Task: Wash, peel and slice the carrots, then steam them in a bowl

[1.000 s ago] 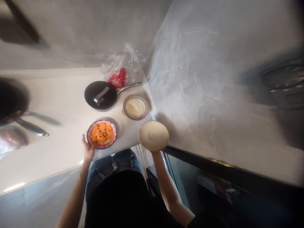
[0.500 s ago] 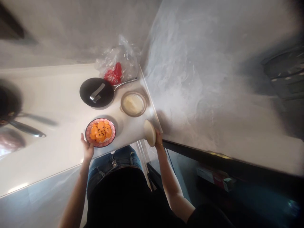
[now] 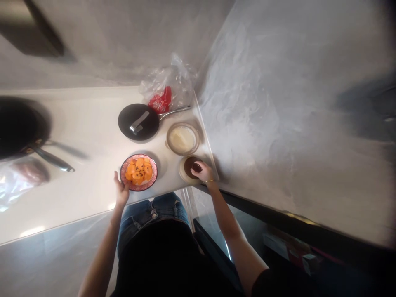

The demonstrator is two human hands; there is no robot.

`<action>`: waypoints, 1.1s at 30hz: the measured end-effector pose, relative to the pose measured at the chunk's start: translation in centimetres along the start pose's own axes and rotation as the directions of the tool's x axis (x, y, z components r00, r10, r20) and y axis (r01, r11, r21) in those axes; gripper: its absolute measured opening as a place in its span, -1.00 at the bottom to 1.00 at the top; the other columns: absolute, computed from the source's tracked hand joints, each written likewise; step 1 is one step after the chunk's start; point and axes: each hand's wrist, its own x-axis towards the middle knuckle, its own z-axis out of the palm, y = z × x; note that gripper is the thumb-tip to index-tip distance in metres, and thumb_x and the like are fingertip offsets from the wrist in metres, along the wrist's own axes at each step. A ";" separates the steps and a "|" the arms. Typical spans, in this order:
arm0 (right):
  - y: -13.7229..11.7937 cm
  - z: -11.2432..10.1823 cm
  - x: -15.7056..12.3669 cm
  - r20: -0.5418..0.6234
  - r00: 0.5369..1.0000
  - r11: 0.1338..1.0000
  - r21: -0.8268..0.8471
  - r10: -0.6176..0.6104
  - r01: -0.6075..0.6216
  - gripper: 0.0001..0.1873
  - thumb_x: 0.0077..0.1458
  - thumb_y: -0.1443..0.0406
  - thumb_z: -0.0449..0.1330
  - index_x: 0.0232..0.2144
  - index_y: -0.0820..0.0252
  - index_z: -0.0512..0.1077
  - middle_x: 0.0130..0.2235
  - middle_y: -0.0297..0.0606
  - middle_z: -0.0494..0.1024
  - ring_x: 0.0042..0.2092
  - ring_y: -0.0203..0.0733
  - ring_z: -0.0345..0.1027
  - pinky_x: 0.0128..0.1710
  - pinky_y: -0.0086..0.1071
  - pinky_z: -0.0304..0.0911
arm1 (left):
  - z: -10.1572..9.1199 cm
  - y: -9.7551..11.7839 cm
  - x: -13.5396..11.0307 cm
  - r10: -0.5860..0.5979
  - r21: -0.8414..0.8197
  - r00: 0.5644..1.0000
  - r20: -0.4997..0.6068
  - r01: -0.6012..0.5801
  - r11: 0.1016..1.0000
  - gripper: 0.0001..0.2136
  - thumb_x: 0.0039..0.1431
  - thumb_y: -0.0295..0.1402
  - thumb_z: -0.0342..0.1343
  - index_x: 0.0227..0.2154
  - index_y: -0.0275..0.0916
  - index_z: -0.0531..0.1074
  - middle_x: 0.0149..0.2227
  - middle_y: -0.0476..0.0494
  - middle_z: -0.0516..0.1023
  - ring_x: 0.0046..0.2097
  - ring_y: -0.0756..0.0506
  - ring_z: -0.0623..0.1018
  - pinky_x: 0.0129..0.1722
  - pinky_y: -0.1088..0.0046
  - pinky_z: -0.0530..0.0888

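At the rim of a red-patterned plate (image 3: 123, 169) is my left hand (image 3: 121, 192), its thumb on the left edge and one finger stretched out beside it. Orange slices with small dark bits (image 3: 140, 170) fill the plate. My right hand (image 3: 202, 171) closes from above on the middle of a round pot lid (image 3: 183, 172), brown on top with a pale rim. Its knob is hidden by my fingers. The lid lies flat near the counter's right corner. Just behind it stands a clay pot (image 3: 182, 139) with pale contents.
A dark lidded pan (image 3: 130, 121) sits behind the plate. A clear plastic bag (image 3: 182, 82) with something red lies against the wall. At left are a large black pan (image 3: 21, 128) and a bag of pinkish stuff (image 3: 29, 173). A marbled wall (image 3: 262, 123) bounds the right.
My right hand has brought the lid from a tilted, edge-on pose down to flat and shifted its grip from the rim to the top. My left hand stays at the plate. The view has shifted leftward.
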 end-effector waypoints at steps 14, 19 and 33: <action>-0.6 -2.9 -0.7 0.044 0.984 0.985 0.027 -0.170 0.169 -0.67 -0.06 0.14 0.27 -0.21 0.11 0.54 -0.21 -0.16 0.65 -0.21 -0.02 0.56 -0.13 -0.13 0.49 | 0.1 -0.7 -0.2 0.005 -0.023 1.000 -0.028 -0.006 1.000 -0.06 0.08 -0.25 0.28 0.41 -0.17 -0.16 0.47 -0.33 -0.11 0.46 -0.24 -0.02 0.40 0.09 -0.07; -1.3 -5.0 0.2 -0.085 0.977 0.980 0.023 -0.197 0.200 -0.65 -0.06 0.12 0.28 -0.19 0.09 0.54 -0.21 -0.16 0.65 -0.21 -0.02 0.55 -0.14 -0.14 0.49 | 0.1 -0.9 -0.3 0.011 0.029 0.998 -0.061 -0.010 1.000 -0.10 0.09 -0.21 0.25 0.40 -0.21 -0.11 0.48 -0.32 -0.17 0.48 -0.25 -0.10 0.42 0.16 -0.13; -3.8 -1.3 15.5 -0.176 0.981 0.993 -0.093 -0.084 0.068 -0.59 -0.07 0.11 0.30 -0.16 0.14 0.48 -0.08 -0.06 0.62 -0.05 0.06 0.50 0.00 -0.08 0.39 | 0.5 -0.8 -0.7 -0.022 0.009 0.997 -0.074 0.023 1.000 -0.09 0.07 -0.22 0.27 0.40 -0.16 -0.11 0.47 -0.30 -0.09 0.46 -0.29 -0.01 0.41 0.11 -0.07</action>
